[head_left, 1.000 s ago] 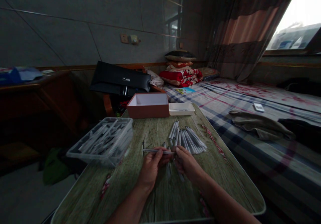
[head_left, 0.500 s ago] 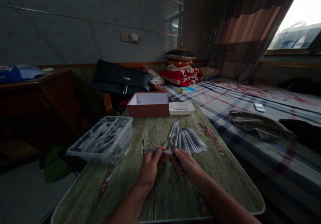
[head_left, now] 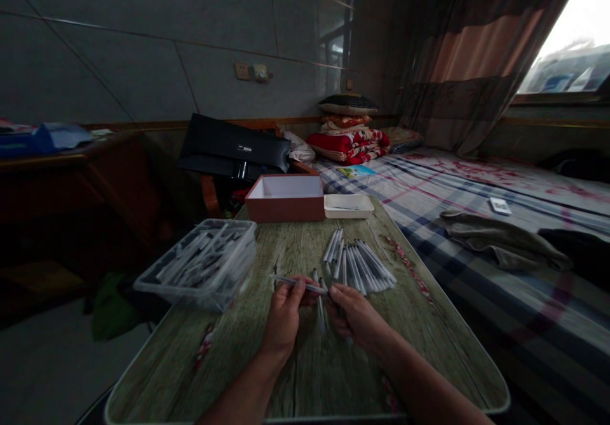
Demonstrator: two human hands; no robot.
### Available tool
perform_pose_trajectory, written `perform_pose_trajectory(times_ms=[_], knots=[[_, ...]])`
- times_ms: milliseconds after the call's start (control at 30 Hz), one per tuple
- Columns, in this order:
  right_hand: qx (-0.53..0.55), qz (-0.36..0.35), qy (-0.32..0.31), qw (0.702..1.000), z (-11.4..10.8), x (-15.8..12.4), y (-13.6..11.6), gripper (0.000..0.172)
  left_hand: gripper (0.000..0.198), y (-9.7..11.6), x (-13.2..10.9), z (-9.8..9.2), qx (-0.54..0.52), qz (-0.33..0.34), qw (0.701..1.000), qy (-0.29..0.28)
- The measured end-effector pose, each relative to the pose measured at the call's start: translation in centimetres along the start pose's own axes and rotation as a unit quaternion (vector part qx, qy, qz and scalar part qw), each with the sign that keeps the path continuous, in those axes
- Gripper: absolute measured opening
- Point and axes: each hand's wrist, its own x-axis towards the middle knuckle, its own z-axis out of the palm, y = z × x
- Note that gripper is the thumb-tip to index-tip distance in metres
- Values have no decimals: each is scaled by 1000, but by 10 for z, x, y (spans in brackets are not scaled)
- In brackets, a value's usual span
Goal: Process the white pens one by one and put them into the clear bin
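My left hand is closed around a clear-barrelled pen, which lies nearly level and points left. At the pen's right end, the fingers of my right hand are pinched together on something small and dark that I cannot make out. Between the hands a couple of similar pens lie on the wood-patterned table, partly hidden by my fingers. Beyond my right hand, several more pens with dark tips are fanned out in a group.
A clear plastic tub full of pen parts stands at the left. Along the far edge are a brown box with a white inside and a small white tray holding thin pieces. A bed borders the table on the right.
The view has shifted slightly left, so everything appears a little further right. Both hands stay together at the pen, with almost no movement between them.
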Motion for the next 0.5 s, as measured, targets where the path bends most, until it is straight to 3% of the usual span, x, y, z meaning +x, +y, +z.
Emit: perform_pose_trajectory(times_ms=[133, 233, 367, 500], knots=[[35, -23, -1, 999, 2, -2, -3, 27, 30, 1, 2, -2, -12, 15, 999, 43], [73, 1, -42, 996, 1, -2, -5, 21, 32, 2, 1, -4, -32, 31, 997, 66], [85, 50, -102, 990, 1, -3, -3, 23, 31, 5, -3, -2, -1, 53, 998, 30], [32, 76, -84, 993, 1, -4, 0, 25, 27, 7, -6, 1, 33, 73, 997, -2]])
